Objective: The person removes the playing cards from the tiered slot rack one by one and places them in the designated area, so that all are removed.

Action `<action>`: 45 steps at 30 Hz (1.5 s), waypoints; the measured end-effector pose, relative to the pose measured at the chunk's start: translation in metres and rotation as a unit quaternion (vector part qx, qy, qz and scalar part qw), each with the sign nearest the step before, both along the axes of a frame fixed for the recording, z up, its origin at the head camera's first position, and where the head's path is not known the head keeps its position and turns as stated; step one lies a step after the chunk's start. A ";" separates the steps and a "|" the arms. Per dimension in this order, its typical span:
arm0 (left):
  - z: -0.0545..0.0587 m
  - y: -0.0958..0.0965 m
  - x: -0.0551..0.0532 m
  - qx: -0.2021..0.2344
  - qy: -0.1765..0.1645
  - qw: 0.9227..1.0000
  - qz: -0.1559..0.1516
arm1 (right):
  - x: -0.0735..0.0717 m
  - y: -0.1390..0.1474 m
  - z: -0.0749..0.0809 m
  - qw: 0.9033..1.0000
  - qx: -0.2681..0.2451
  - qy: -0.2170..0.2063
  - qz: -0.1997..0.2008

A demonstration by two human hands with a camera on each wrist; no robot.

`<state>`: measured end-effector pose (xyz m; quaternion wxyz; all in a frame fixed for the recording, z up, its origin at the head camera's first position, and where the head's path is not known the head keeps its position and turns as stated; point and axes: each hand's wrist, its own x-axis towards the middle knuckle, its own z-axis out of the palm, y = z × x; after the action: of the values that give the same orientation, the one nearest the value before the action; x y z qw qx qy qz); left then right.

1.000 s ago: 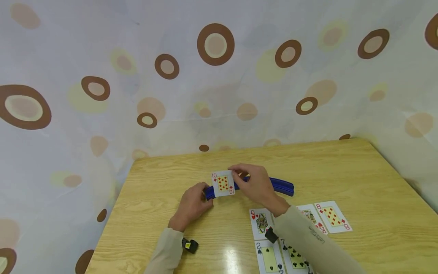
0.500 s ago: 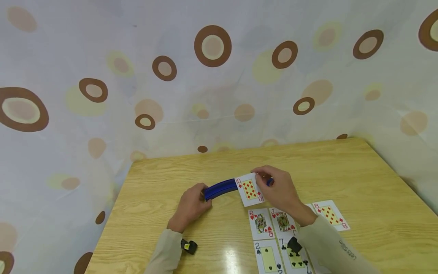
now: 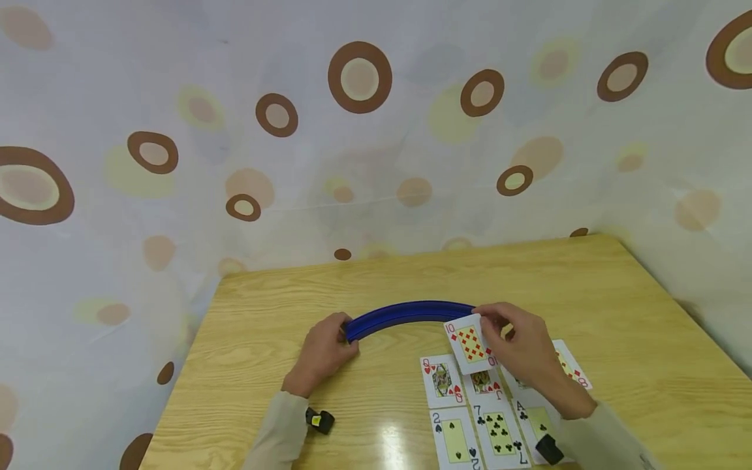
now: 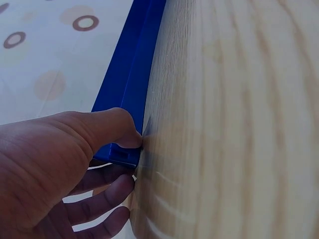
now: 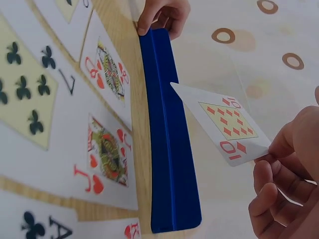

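A ten of diamonds playing card (image 3: 470, 343) is pinched at its edge between thumb and fingers of my right hand (image 3: 523, 343). In the right wrist view the card (image 5: 229, 122) hangs in the air beside a curved blue card holder (image 5: 169, 149). My left hand (image 3: 323, 352) grips the left end of that holder (image 3: 405, 314), which stands on the table. The left wrist view has the thumb of my left hand (image 4: 75, 144) over the holder's end, other fingers behind it. From the head view, the ten partly covers the jack of hearts (image 3: 482, 384).
Rows of face-up cards lie at the front right: a queen of hearts (image 3: 440, 382), two of spades (image 3: 456, 438), seven of clubs (image 3: 499, 434), ace of clubs (image 3: 537, 421) and eight of diamonds (image 3: 571, 365). The wooden table (image 3: 282, 297) meets a patterned cloth (image 3: 364, 170) behind.
My right hand has carried the ten of diamonds rightward and nearer me, from the holder's left part to above the jack. My left hand keeps its grip on the holder's end.
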<state>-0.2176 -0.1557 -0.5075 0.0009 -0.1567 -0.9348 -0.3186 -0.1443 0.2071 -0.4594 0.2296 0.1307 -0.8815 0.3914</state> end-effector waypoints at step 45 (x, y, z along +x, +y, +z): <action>0.000 -0.001 0.000 -0.003 0.002 1.000 -0.003 | 0.077 0.105 -0.035 0.971 0.051 -0.169 -0.163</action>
<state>-0.2179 -0.1572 -0.5079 0.0011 -0.1602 -0.9352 -0.3157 -0.0675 0.3125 -0.4943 0.1312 -0.0713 -0.9356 0.3200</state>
